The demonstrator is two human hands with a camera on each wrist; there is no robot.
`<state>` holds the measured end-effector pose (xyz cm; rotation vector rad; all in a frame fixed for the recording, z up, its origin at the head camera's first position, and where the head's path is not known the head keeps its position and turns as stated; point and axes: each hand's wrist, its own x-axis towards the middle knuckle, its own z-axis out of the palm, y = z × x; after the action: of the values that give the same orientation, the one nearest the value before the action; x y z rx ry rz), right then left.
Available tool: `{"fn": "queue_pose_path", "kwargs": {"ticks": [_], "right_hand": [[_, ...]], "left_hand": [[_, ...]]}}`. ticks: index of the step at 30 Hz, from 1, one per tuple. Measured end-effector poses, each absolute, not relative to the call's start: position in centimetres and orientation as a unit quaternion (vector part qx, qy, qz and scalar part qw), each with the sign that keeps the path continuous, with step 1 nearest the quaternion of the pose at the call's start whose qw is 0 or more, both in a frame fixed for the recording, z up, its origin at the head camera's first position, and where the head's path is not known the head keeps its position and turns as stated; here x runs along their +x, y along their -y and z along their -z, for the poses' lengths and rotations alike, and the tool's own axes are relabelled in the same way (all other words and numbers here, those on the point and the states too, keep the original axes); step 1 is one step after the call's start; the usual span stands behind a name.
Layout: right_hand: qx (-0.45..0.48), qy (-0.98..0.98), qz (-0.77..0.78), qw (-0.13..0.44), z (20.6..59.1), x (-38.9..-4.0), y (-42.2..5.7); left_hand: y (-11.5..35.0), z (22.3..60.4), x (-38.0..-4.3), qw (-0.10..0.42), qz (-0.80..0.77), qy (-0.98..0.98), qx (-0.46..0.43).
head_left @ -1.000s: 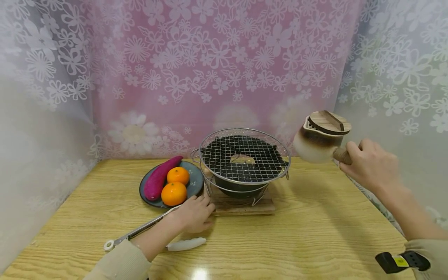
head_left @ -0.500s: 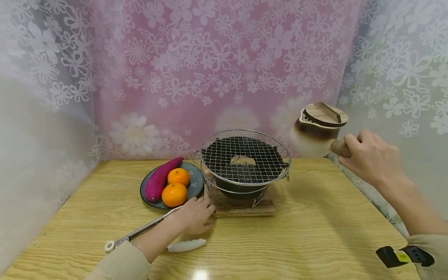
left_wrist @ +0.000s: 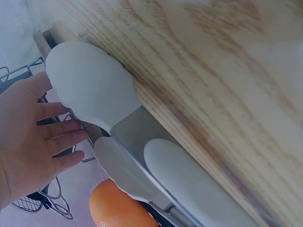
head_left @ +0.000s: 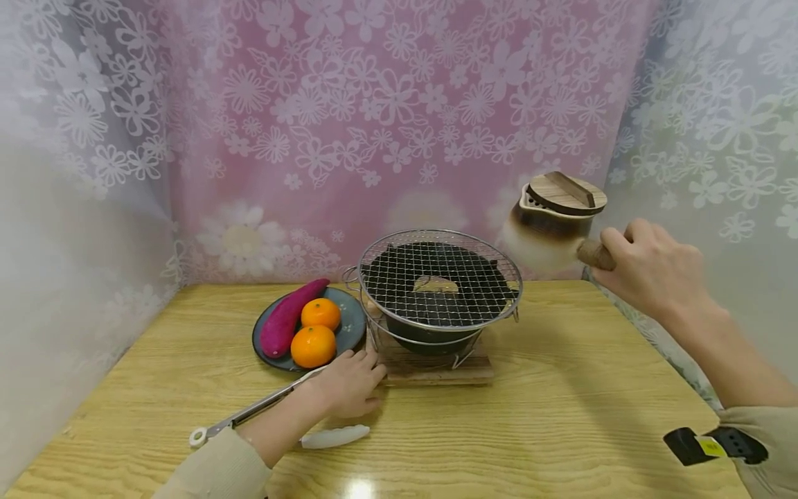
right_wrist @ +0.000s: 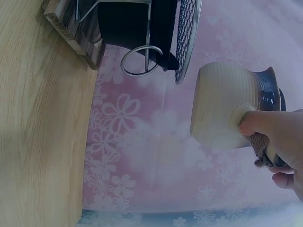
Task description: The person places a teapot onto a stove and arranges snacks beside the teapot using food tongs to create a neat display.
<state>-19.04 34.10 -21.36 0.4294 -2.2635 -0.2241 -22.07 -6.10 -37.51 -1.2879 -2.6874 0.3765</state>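
My right hand (head_left: 651,267) grips the wrapped side handle (head_left: 595,254) of a teapot (head_left: 548,225) with a brown top, cream belly and wooden lid. The teapot hangs in the air, right of and above the round wire grill (head_left: 439,281). In the right wrist view, my thumb and fingers curl round the handle of the teapot (right_wrist: 222,104). My left hand (head_left: 349,384) rests low near the grill's wooden base, fingers loosely extended. In the left wrist view, the fingers of my left hand (left_wrist: 38,132) lie beside white-tipped metal tongs (left_wrist: 90,80) and hold nothing.
Left of the grill, a dark plate (head_left: 350,305) bears a purple sweet potato (head_left: 289,319) and two oranges (head_left: 314,346). The grill stands on a wooden board (head_left: 436,374). My left forearm crosses over the tongs (head_left: 255,409). A floral curtain (head_left: 399,125) closes the back.
My right hand has raised the teapot and shifted it left, toward the grill. My left hand has stayed in place beside the wooden base.
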Motion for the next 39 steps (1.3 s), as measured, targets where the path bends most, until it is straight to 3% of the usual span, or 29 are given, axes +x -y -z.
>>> {"fn": "queue_pose_path", "kwargs": {"ticks": [29, 39], "right_hand": [[0.25, 0.861, 0.07, 0.437, 21.1, -21.4, -29.8], [0.25, 0.868, 0.071, 0.423, 21.2, -21.6, -28.8]], "left_hand": [[6.1, 36.9, -21.7, 0.037, -0.117, 0.902, -0.415], [6.0, 36.8, -21.5, 0.03, -0.119, 0.902, -0.413]]}}
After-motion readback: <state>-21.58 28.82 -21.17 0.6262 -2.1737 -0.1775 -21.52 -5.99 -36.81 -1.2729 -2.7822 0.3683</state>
